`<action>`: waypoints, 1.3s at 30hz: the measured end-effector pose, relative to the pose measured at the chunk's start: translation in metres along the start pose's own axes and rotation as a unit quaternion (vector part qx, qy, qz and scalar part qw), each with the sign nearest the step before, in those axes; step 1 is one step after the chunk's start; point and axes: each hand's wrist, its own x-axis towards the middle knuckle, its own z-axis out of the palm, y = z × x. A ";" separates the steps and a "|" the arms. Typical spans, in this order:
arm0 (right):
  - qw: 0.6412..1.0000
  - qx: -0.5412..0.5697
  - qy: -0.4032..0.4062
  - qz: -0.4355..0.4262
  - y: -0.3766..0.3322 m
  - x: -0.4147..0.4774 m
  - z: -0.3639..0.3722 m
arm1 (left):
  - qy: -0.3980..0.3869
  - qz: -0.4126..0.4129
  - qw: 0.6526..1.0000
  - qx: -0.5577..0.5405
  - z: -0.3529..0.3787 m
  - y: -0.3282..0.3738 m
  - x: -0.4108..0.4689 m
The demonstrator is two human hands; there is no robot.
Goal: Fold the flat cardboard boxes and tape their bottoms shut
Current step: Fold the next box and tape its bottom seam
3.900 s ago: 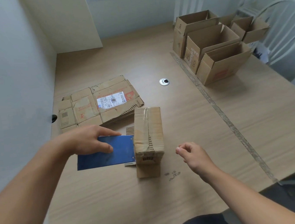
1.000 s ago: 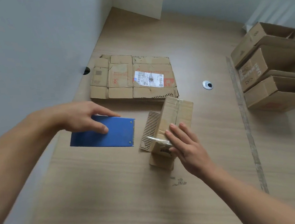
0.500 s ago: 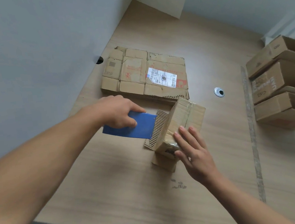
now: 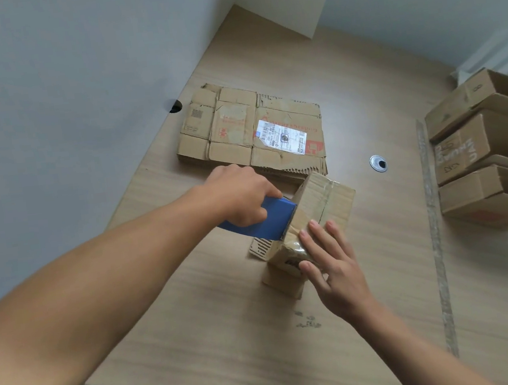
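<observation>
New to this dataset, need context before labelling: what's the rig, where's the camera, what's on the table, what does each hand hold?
No machine here: a person works with bare hands, and the single picture comes from a wide-angle camera on their head, looking down at a table. The left hand grips a blue board, whose far edge meets a small box. The right hand lies on that box with straight fingers, pressing rather than gripping. The box stands on the table, clear tape along its top. Behind it lies flat cardboard with a shipping label; at the right edge sit folded boxes. What the blue board is for, I cannot tell.
</observation>
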 end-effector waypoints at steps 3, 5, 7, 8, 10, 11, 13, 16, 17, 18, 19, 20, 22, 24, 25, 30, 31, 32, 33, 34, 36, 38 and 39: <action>1.000 0.006 0.001 0.009 -0.001 0.000 0.000 | 0.006 -0.002 1.000 0.013 -0.001 0.007 -0.005; 1.000 0.011 -0.001 0.016 -0.004 0.000 0.000 | 0.020 0.005 0.999 0.037 0.000 0.015 -0.010; 1.000 0.019 0.002 0.022 -0.006 0.001 0.000 | 0.036 0.005 0.998 0.050 0.002 0.023 -0.014; 0.999 0.024 0.004 0.028 -0.008 0.002 0.000 | 0.040 0.000 0.998 0.051 0.002 0.026 -0.015; 0.999 0.030 0.007 0.039 -0.010 0.003 0.001 | 0.047 -0.013 0.997 0.052 0.003 0.031 -0.017; 0.999 0.032 0.007 0.042 -0.011 0.003 0.001 | 0.051 -0.019 0.997 0.052 0.002 0.034 -0.018; 0.998 0.033 0.000 0.049 -0.012 0.004 0.000 | 0.056 -0.031 0.997 0.051 0.003 0.040 -0.020; 0.997 0.037 -0.014 0.060 -0.012 0.005 -0.004 | 0.062 -0.040 0.996 0.046 0.002 0.046 -0.022; 0.997 0.037 -0.019 0.064 -0.011 0.006 -0.006 | 0.065 -0.040 0.996 0.044 0.002 0.046 -0.022; 0.997 0.037 -0.023 0.067 -0.012 0.007 -0.007 | 0.067 -0.040 0.996 0.044 0.002 0.045 -0.023; 0.997 0.037 -0.027 0.070 -0.013 0.008 -0.008 | 0.070 -0.039 0.996 0.044 0.004 0.043 -0.023; 0.996 0.037 -0.033 0.073 -0.015 0.008 -0.009 | 0.071 -0.037 0.996 0.042 0.006 0.043 -0.024; 0.995 0.036 -0.046 0.076 -0.015 0.008 -0.013 | 0.064 -0.037 0.997 0.032 0.014 0.045 -0.025; 0.995 0.031 -0.057 0.078 -0.014 0.007 -0.017 | 0.059 -0.040 0.997 0.017 0.024 0.046 -0.026; 0.994 0.027 -0.061 0.082 -0.013 0.009 -0.021 | 0.063 -0.043 0.997 0.004 0.026 0.045 -0.026; 0.990 -0.021 -0.049 0.131 -0.033 0.025 -0.037 | 0.095 -0.075 0.992 -0.040 0.026 0.018 -0.038; 0.986 -0.047 -0.066 0.149 -0.039 0.029 -0.039 | 0.101 -0.087 0.990 -0.049 0.026 0.012 -0.041; 0.978 -0.078 -0.086 0.171 -0.044 0.031 -0.040 | 0.108 -0.100 0.987 -0.060 0.028 0.005 -0.045; 0.970 -0.105 -0.105 0.194 -0.049 0.032 -0.039 | 0.115 -0.114 0.984 -0.073 0.029 -0.001 -0.048; 0.962 -0.120 -0.118 0.214 -0.053 0.034 -0.038 | 0.118 -0.127 0.981 -0.088 0.031 -0.006 -0.052; 0.954 -0.117 -0.127 0.246 -0.060 0.038 -0.036 | 0.116 -0.148 0.976 -0.109 0.037 -0.013 -0.058; 0.951 -0.096 -0.128 0.265 -0.061 0.041 -0.033 | 0.114 -0.154 0.974 -0.124 0.041 -0.016 -0.063; 0.950 -0.094 -0.136 0.264 -0.059 0.041 -0.032 | 0.117 -0.152 0.973 -0.131 0.043 -0.015 -0.065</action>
